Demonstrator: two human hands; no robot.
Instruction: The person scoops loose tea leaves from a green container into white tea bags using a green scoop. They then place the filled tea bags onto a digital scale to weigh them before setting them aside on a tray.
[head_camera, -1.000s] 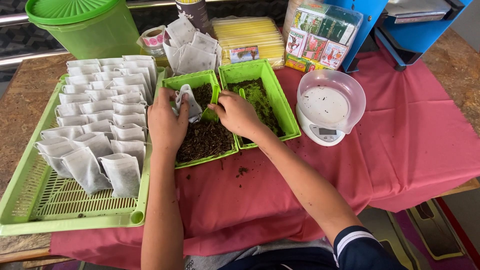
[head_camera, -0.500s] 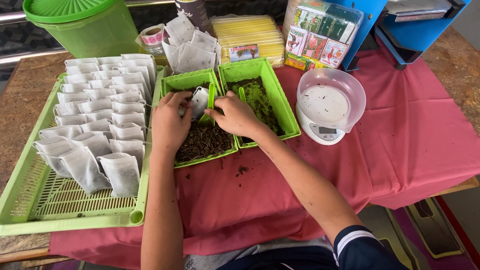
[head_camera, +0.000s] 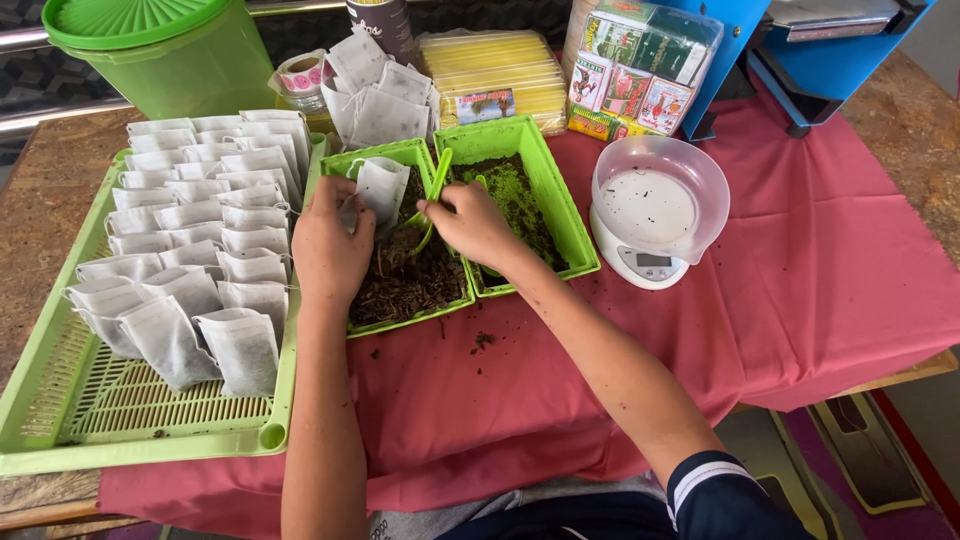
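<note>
My left hand (head_camera: 330, 245) holds a small white filter bag (head_camera: 381, 190) upright over a green tray of dark loose leaves (head_camera: 412, 282). My right hand (head_camera: 472, 222) grips a green scoop (head_camera: 432, 190), its bowl down in the dark leaves beside the bag. A second green tray (head_camera: 553, 195) to the right holds dark and green crumbled leaves.
A large green slotted tray (head_camera: 120, 410) at the left carries several filled white bags (head_camera: 195, 230). A pile of empty bags (head_camera: 375, 95) lies behind the trays. A white kitchen scale with a clear bowl (head_camera: 655, 210) stands at the right on the red cloth (head_camera: 820, 290). A green lidded bucket (head_camera: 165, 50) is at the back left.
My left hand has lifted the white bag and turned it upright. My right hand has shifted left, bringing the green scoop toward the bag over the dark leaves.
</note>
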